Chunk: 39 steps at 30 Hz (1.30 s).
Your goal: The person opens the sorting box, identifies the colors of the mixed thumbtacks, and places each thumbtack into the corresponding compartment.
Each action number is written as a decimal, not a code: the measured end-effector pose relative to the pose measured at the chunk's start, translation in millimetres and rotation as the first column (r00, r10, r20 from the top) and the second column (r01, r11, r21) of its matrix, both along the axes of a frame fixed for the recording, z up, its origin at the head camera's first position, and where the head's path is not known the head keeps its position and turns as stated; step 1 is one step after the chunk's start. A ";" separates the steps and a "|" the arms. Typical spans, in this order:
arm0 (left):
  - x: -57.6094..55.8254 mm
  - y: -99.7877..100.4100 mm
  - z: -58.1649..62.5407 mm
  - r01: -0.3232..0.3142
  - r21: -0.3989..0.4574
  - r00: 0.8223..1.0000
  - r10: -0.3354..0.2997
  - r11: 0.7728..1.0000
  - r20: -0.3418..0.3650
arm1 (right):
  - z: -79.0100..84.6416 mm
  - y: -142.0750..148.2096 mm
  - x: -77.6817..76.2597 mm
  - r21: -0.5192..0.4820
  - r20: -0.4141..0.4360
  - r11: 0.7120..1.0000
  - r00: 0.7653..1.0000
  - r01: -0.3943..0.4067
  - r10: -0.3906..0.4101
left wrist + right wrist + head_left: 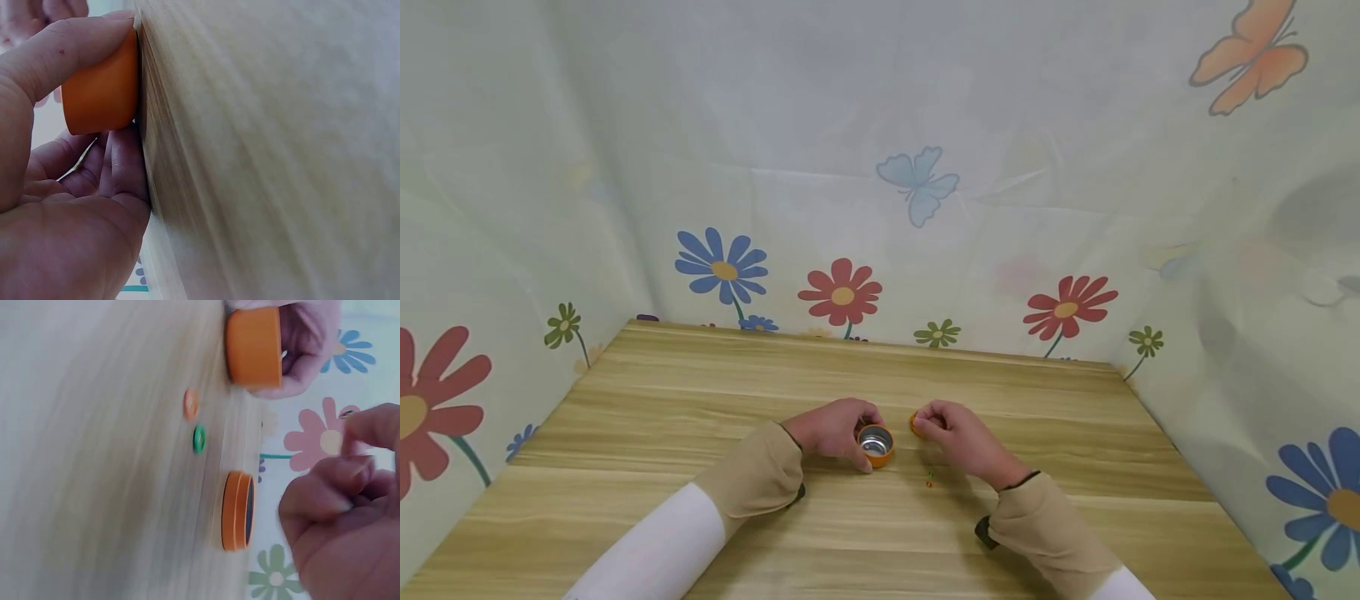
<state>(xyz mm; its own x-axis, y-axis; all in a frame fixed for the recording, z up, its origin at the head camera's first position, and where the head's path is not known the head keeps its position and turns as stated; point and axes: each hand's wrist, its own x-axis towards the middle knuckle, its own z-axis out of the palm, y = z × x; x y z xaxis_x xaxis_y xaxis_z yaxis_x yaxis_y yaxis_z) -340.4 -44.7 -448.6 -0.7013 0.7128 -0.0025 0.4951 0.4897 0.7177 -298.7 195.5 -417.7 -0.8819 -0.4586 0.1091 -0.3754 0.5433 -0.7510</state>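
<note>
My left hand [838, 429] holds a small round orange cup [880, 461] that stands on the wooden table. Its shiny metal inside faces up; thumb and fingers lie on opposite sides of the orange wall [103, 94]. Above an orange lid [237, 510], which lies on the table, hovers my right hand [962, 437] with bent fingers. The right wrist view shows it apart from the lid; whether something small is between the fingertips is hidden. On the table between cup and lid lie a green ring [199, 439] and an orange ring [190, 403].
The wooden table [700, 383] meets a pale cloth wall [760, 192] printed with flowers and butterflies at the back and sides. Near the far left corner, a small purple thing [647, 317] shows at the table edge.
</note>
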 end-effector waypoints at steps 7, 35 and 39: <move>-1.5 0.3 -1.8 0.000 -0.005 1.000 0.000 1.000 0.000 | 0.3 -3.3 2.4 -0.483 0.274 0.876 0.947 -0.015 0.168; -2.0 0.6 -2.5 0.018 -0.004 1.000 -0.018 1.000 -0.017 | 11.2 -20.7 17.4 -0.945 0.082 0.244 0.562 -0.220 0.823; -1.5 0.3 -1.4 0.017 -0.003 1.000 -0.017 1.000 -0.009 | 13.3 -23.5 19.8 -0.947 0.052 0.213 0.538 -0.241 0.841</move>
